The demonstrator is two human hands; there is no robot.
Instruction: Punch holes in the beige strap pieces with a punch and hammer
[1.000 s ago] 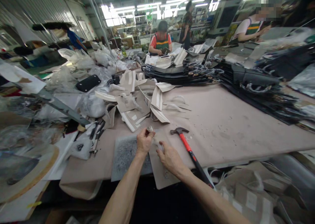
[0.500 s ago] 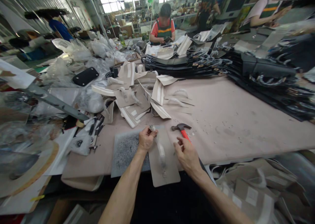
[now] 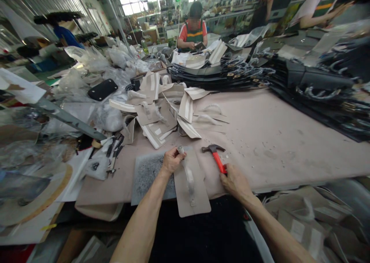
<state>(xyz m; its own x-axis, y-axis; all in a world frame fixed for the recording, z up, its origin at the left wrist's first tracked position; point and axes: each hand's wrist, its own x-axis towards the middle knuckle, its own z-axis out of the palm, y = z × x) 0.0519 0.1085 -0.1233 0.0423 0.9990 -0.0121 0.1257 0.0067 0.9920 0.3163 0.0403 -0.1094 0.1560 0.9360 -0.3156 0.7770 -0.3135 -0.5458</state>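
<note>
A grey-beige bag panel [image 3: 185, 201] lies partly over the table's near edge. A handle wrapped in clear plastic [image 3: 189, 176] is attached to it lengthwise. My left hand [image 3: 172, 160] is closed at the far end of this handle, fingertips pinching its pale, rounded tip. Under the panel's left side is a grey, speckled, worn slab [image 3: 147, 174]. To the right, a claw hammer [image 3: 219, 162] with a dark head and red grip lies on the table. My right hand [image 3: 234, 180] is closed around the lower end of its grip.
Several similar beige panels with handles [image 3: 156, 116] are heaped beyond my hands. Black bag pieces [image 3: 315, 81] are stacked at the back and right. Plastic bags [image 3: 106, 116] and a slanted metal bar [image 3: 69, 116] stand left. A co-worker [image 3: 192, 33] sits across the table.
My right hand has moved from above the panel's right edge, right and slightly down, onto the hammer's grip, and has closed. My left hand stays at the handle's end.
</note>
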